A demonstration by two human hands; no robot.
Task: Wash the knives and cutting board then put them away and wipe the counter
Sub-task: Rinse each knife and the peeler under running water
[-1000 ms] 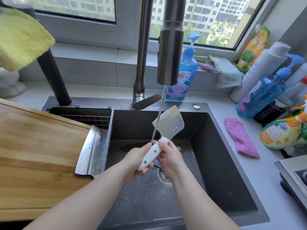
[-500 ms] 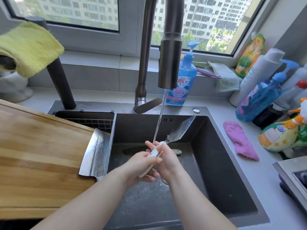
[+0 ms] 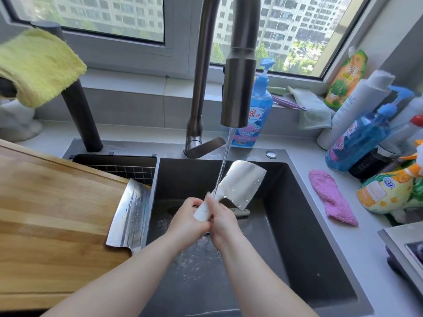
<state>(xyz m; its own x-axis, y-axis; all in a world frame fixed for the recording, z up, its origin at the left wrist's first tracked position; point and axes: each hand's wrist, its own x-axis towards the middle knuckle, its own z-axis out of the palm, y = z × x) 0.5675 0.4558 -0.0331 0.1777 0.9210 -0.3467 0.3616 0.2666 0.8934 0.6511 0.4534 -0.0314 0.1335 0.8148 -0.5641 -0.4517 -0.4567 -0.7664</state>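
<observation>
Over the dark sink (image 3: 304, 236) I hold a white-handled cleaver (image 3: 240, 184), its wet blade flat towards me and pointing up and right. Water from the tap (image 3: 238, 94) runs onto the blade near the handle. My left hand (image 3: 185, 221) and my right hand (image 3: 223, 219) both wrap the white handle. A second cleaver (image 3: 130, 216) lies on the right end of the wooden cutting board (image 3: 52, 211), its blade reaching over the sink's edge.
A pink cloth (image 3: 332, 197) lies on the counter right of the sink, beside several cleaner bottles (image 3: 359, 136). A blue soap pump (image 3: 258, 106) stands behind the tap. A yellow cloth (image 3: 36, 65) hangs at the upper left. A stove corner (image 3: 405, 250) sits at the right.
The cleaver's blade turned edge-on half a second ago and now faces me flat again. Both hands slid along the handle under the running water.
</observation>
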